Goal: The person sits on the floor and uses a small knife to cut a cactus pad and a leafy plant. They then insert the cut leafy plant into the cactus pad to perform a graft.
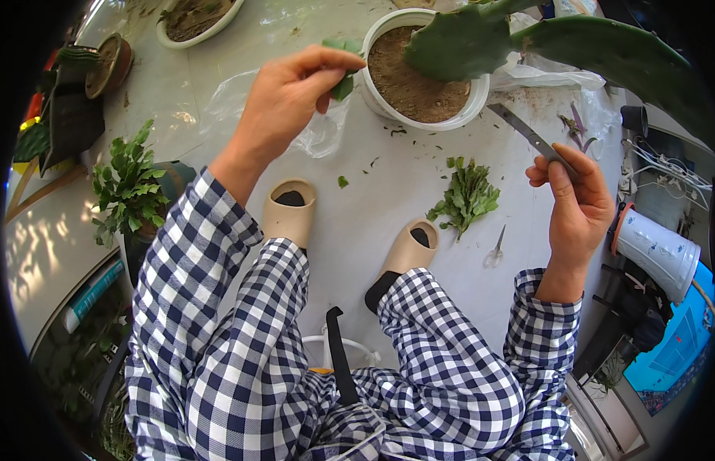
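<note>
Between the thumb and fingers of my left hand (294, 92) is a green leaf cutting (343, 86), partly covered by the fingers. My right hand (582, 201) grips a flat metal blade (521, 128), its tip pointing up and left. Just right of the leaf stands a white plastic pot (369, 101) of brown soil (395, 69). A thick cactus pad (461, 43) leans over that pot, joined to a larger pad (611, 49). On the floor below lie a bunch of leafy cuttings (465, 196) and small scissors (495, 250) with clear handles.
A bushy potted plant (129, 184) stands at left, with a small potted cactus (106, 66) above it. Another soil-filled pot (199, 43) sits at the upper left. Clear plastic film (317, 135) lies near the white pot. White cables (668, 164) and a patterned bucket (657, 248) are at right.
</note>
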### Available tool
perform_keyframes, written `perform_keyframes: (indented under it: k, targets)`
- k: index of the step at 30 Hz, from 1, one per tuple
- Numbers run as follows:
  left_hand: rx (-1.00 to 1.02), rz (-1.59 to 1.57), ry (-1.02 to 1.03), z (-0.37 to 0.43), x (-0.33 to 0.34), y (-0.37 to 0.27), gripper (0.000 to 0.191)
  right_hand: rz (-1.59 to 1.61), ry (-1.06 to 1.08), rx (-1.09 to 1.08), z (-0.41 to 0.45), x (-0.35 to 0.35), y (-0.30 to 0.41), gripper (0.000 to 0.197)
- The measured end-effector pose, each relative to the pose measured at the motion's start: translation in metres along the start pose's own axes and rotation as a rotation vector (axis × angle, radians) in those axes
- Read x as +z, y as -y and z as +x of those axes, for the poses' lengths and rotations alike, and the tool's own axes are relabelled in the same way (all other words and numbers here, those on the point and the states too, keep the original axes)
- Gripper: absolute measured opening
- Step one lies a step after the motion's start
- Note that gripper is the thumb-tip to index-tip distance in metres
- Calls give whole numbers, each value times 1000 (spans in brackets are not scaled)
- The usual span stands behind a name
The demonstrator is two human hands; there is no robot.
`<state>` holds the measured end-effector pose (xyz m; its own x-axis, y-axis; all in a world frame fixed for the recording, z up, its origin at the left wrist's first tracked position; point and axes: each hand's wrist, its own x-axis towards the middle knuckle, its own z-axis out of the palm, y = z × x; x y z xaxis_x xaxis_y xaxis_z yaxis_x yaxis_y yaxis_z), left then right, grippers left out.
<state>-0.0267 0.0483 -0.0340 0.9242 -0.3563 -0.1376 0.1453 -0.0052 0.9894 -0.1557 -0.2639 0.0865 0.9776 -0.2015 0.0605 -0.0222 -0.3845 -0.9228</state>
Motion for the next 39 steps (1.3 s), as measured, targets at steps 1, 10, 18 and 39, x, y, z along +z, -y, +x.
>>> perform_keyframes:
  k: [1,10,18,39]
  targets:
    - [41,45,6,10,2,-3,24,-7,-16,-21,3,0,1,23]
    - [239,239,41,70,12,-33,19,-107,-121,-199,25,8,20,18]
    - [406,334,89,79,30,-40,19,-120,-129,-161,15,2,12,16]
    - [486,286,76,76,33,-51,19,-73,-94,-197,27,18,14,16]
